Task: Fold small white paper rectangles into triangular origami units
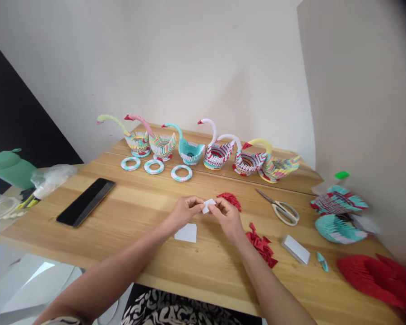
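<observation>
White paper, a small folded slip (209, 205), sits pinched between my two hands above the table (149, 253). It is plain, creased into a compact piece with a pointed edge showing toward my right hand (227, 215), whose fingers close on its right end. My left hand (184, 211) grips the other end with thumb and fingertips, so both hands are closed on the same slip and almost touch each other.

Just below my left hand a flat white paper rectangle (186, 233) lies on the wood. Just beyond my right hand is a little heap of red folded pieces (230, 199), and a second, looser red heap (262, 246) lies beside my right wrist. Further out to the right of that hand are a small white stack of paper (296, 249), a single teal folded piece (322, 261) and pale-handled scissors (282, 210). Well off to the right sit two teal and red partly built paper bodies (338, 214) and a large red assembled piece (375, 277).

Far ahead of both hands a row of six paper swans (203, 151) stands along the back of the table, with three teal and white paper rings (154, 166) in front of the left ones. Well to the left of my left hand lies a black phone (85, 201), screen dark.
</observation>
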### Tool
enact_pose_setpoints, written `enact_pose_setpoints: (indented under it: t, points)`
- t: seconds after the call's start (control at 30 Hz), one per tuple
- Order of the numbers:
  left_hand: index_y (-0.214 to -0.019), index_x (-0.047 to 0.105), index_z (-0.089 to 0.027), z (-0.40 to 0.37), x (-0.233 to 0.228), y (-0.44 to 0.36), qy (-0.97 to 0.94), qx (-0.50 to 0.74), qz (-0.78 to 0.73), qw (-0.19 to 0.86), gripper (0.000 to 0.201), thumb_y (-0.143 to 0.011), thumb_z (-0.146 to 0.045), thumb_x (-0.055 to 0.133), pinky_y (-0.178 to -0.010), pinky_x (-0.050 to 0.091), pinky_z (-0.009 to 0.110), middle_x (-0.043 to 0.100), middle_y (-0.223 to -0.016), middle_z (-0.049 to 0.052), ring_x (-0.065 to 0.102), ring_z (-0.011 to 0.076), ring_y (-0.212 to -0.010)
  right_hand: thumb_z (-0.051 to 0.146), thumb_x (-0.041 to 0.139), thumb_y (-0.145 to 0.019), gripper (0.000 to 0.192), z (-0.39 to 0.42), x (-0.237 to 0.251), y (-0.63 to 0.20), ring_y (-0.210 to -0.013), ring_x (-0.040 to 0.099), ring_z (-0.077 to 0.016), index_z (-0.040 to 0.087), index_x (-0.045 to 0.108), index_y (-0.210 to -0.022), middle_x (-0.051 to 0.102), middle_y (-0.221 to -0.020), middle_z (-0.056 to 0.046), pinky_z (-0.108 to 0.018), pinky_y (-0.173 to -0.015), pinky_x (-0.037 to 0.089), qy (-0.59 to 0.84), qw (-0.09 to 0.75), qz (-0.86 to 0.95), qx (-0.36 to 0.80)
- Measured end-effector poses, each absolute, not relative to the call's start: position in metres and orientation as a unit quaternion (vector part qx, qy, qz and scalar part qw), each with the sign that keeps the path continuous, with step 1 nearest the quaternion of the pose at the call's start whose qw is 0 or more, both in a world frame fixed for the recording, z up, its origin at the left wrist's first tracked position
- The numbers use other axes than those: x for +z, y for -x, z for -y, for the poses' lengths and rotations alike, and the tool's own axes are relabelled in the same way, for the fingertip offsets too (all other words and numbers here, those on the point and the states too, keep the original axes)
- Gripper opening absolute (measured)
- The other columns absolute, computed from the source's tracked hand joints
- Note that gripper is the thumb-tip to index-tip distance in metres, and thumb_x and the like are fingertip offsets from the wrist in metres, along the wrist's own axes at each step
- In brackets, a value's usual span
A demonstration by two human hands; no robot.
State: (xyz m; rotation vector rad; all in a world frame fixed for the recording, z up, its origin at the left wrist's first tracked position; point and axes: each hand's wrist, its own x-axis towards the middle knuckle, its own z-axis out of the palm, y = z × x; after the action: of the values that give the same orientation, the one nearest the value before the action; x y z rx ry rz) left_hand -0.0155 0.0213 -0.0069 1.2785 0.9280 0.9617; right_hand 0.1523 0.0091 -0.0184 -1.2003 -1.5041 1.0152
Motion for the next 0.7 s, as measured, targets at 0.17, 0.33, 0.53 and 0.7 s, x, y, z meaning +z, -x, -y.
enact_pose_setpoints:
  t: [0.17, 0.33, 0.53, 0.7]
  points:
    - [-0.076, 0.062, -0.014, -0.0205, -0.0092, 0.0136, -0.578, 0.425, -0.389, 0.578, 0.022, -0.077, -0.035, 0.06, -0.068, 0.042, 0.024, 0.064, -0.073, 0.002, 0.056, 0.0133, -0.069, 0.037, 0.059, -0.081, 0.02, -0.0077, -0.0176, -0.1519, -0.067, 0.056, -0.015, 0.017, 0.063, -0.083, 0.062, -0.072, -0.001, -0.025, -0.064, 0.043, 0.481, 0.472, 0.613, 0.413]
    - [-0.077, 0.061, -0.014, -0.0212, -0.0113, 0.013, -0.588, 0.422, -0.403, 0.56, 0.02, -0.078, -0.034, 0.059, -0.065, 0.041, 0.023, 0.062, -0.071, 0.001, 0.055, 0.0124, -0.066, 0.036, 0.058, -0.082, 0.02, -0.0079, -0.0179, -0.1525, -0.066, 0.054, -0.0145, 0.017, 0.063, -0.083, 0.06, -0.07, 0.0, -0.025, -0.063, 0.041, 0.487, 0.468, 0.617, 0.404]
    - [-0.075, 0.061, -0.013, -0.0191, -0.008, 0.0118, -0.583, 0.426, -0.425, 0.546, 0.02, -0.077, -0.033, 0.058, -0.063, 0.04, 0.022, 0.058, -0.064, -0.001, 0.052, 0.0113, -0.061, 0.039, 0.057, -0.081, 0.022, -0.0091, -0.0207, -0.1533, -0.064, 0.052, -0.0142, 0.017, 0.062, -0.081, 0.058, -0.069, 0.0, -0.024, -0.06, 0.04, 0.498, 0.46, 0.62, 0.396]
    - [-0.077, 0.062, -0.013, -0.0188, -0.0071, 0.0115, -0.586, 0.43, -0.43, 0.535, 0.02, -0.076, -0.033, 0.057, -0.06, 0.039, 0.022, 0.056, -0.062, -0.001, 0.05, 0.0108, -0.059, 0.037, 0.058, -0.081, 0.02, -0.0088, -0.0208, -0.1532, -0.064, 0.052, -0.0138, 0.017, 0.063, -0.082, 0.06, -0.07, 0.0, -0.024, -0.06, 0.04, 0.501, 0.46, 0.624, 0.384]
